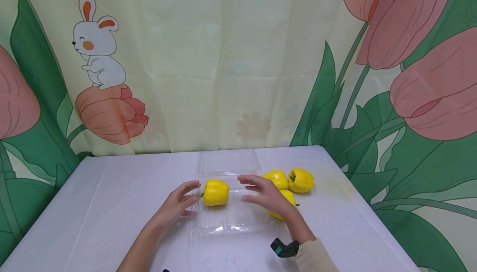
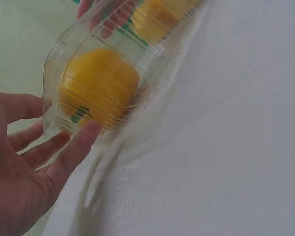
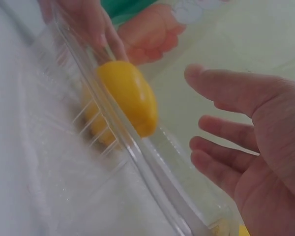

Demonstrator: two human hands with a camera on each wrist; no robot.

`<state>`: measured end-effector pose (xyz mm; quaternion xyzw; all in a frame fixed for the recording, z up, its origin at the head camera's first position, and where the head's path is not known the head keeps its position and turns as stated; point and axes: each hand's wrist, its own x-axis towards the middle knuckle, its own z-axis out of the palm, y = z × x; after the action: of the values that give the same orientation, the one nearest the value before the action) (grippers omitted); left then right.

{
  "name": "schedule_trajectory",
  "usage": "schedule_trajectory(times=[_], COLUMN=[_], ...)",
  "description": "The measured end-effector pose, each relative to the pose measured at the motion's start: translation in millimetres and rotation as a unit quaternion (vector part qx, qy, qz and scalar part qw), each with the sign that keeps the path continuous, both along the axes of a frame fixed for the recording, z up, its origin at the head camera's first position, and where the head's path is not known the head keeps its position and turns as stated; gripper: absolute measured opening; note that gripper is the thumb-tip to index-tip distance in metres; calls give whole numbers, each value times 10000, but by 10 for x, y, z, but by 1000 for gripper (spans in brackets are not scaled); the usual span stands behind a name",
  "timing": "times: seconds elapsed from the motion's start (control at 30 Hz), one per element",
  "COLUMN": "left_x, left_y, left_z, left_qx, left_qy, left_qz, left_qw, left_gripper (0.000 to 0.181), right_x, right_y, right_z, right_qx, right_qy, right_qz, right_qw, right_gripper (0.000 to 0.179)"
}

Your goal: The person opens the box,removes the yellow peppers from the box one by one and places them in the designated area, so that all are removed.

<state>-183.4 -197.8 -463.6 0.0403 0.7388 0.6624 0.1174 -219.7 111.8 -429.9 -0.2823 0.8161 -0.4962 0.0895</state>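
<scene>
A clear plastic clamshell box (image 1: 246,221) lies on the table with its lid (image 1: 228,162) folded back toward the curtain. One yellow bell pepper (image 1: 216,192) sits on its side in the left part of the box, green stem pointing left. Beside the box's left wall is my left hand (image 1: 175,205), fingers spread and loosely bent around the corner; in the left wrist view its fingertips (image 2: 92,129) appear at the wall. My right hand (image 1: 265,193) hovers over the box's right side, holding nothing, thumb and fingers apart in the right wrist view.
Three more yellow bell peppers, one at the far right (image 1: 302,180), one behind my right hand (image 1: 276,178) and one partly hidden by it (image 1: 288,197), lie right of the box. A white cloth covers the table (image 1: 112,214). A printed curtain (image 1: 223,77) hangs behind.
</scene>
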Motion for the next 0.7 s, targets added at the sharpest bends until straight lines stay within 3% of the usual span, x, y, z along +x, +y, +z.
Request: schedule_trajectory(times=[0.7], left_x=[-11], left_y=[-7], left_z=[-15], left_qx=[5], left_qy=[34], left_qz=[-25], left_qw=[10000], left_gripper=[57], right_x=[14], right_y=[-167], right_z=[-24], right_qx=[256], right_qy=[-191], right_qz=[56], right_qw=[9995], right_gripper=[53])
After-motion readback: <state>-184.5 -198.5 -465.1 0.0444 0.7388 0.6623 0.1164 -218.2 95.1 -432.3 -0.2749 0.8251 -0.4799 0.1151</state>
